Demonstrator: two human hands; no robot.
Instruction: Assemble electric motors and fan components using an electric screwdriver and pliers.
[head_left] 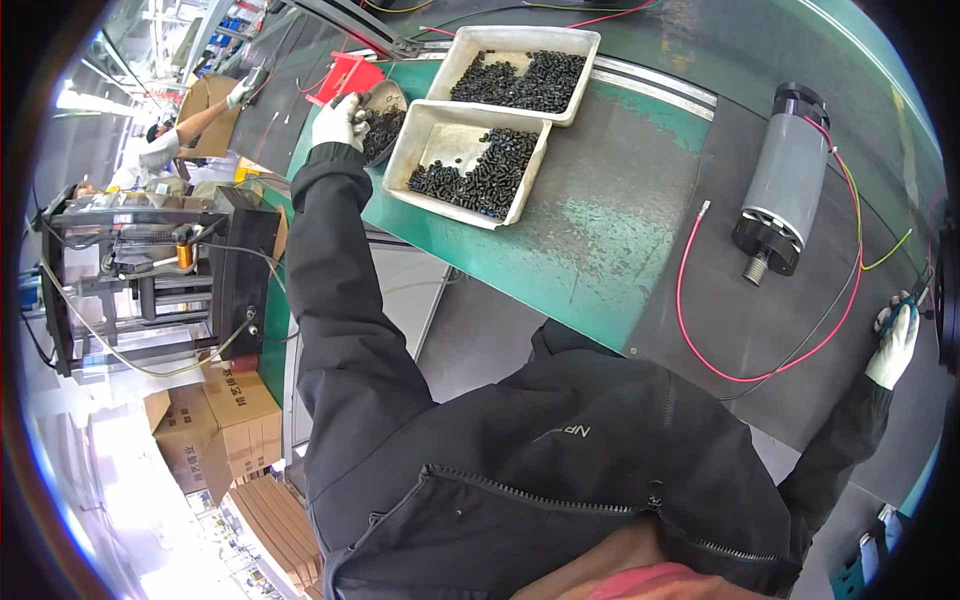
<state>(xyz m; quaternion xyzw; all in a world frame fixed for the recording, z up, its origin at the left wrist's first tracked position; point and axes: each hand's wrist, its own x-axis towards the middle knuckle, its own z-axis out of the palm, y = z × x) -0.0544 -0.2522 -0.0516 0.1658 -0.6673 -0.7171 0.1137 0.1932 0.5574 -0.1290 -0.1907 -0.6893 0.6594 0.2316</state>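
Observation:
My left hand (338, 124), in a white glove, is at the left rim of a round bowl (384, 125) of small dark parts. Its fingers are curled together; what they hold, if anything, is too small to make out. Far to the right, my gloved right hand (893, 345) is closed around a blue-handled hand tool that looks like pliers (900, 312). A grey cylindrical motor (787, 180) with black ends and a threaded shaft lies on the bench between my hands. Red, black and yellow-green wires (740, 378) run from it in a loop toward my right hand.
Two white trays (440, 112) of small black cylindrical parts stand beside the bowl, near a red bin (345, 78). A machine frame (150, 270) and cardboard boxes (215, 425) are at the left. Another person's gloved hand (243, 90) shows at the far left.

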